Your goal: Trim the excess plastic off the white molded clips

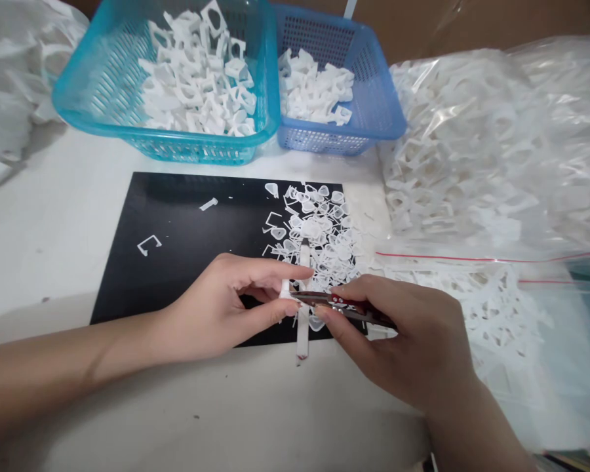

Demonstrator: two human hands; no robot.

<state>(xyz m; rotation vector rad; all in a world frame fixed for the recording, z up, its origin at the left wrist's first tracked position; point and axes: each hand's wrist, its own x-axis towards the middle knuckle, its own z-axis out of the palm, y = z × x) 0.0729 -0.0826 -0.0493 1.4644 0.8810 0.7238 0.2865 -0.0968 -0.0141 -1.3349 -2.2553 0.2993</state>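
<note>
- Left hand [219, 305]: thumb and fingertips pinched on small white part [286, 288], over near right part of black mat [177, 216].
- Right hand [408, 334]: fingers closed around red-and-dark hand tool [341, 302]; tool points left, tip at the white part. Contact vs small gap: can't tell.
- White stick [303, 331] runs near-far under the tool, dark at far end, near end past mat edge.
- Scrap pile [324, 229], thin white bits and rounded pieces, covers right side of mat, some spilling off right edge.
- Bent white strip [149, 245] and short white piece [208, 204] on left half of mat.
- Mat flat on white tabletop [152, 413].
- Far side: teal basket [98, 128], blue basket [341, 134] right beside it, both holding white parts.
- Right: large clear bag [472, 144] of white pieces.
- Far left: another clear bag [10, 85], similar contents.
</note>
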